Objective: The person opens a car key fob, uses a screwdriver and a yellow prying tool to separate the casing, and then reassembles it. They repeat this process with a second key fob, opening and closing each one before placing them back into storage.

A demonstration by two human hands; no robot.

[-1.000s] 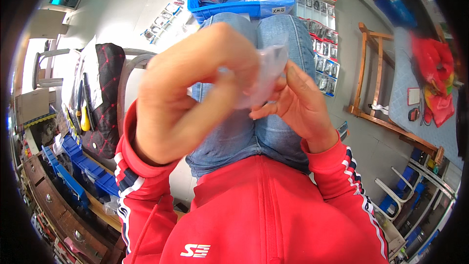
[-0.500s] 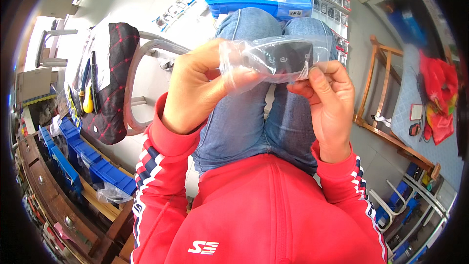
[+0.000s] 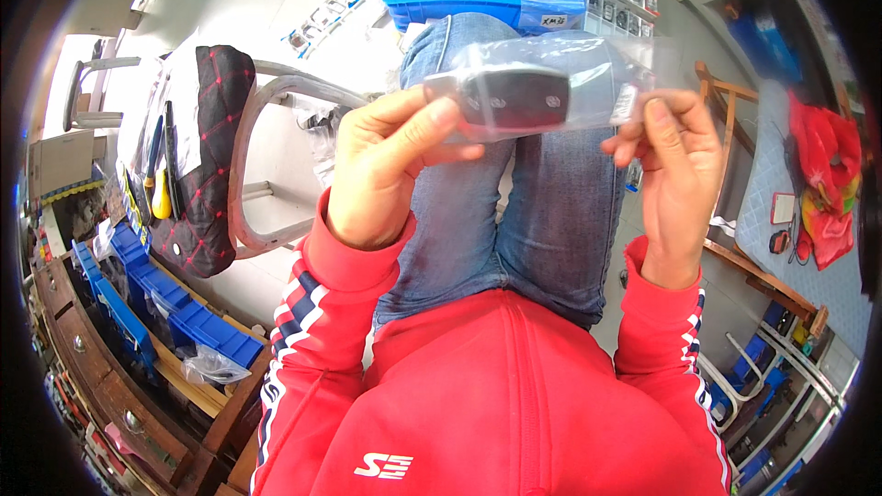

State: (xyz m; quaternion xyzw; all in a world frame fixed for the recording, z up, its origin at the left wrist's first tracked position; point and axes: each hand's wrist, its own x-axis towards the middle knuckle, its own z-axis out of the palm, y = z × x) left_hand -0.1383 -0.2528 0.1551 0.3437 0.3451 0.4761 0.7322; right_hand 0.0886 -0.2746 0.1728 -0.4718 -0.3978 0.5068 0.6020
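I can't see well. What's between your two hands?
A clear bag stretches between the left hand and right hand, with a black key fob inside. The head view shows it.

The left hand (image 3: 390, 165) covers one end of the clear plastic bag (image 3: 560, 83), and glare blurs the dark key fob (image 3: 514, 96) inside. The blue bin (image 3: 487, 5) is cut off by the top edge; its small contents cannot be told apart.
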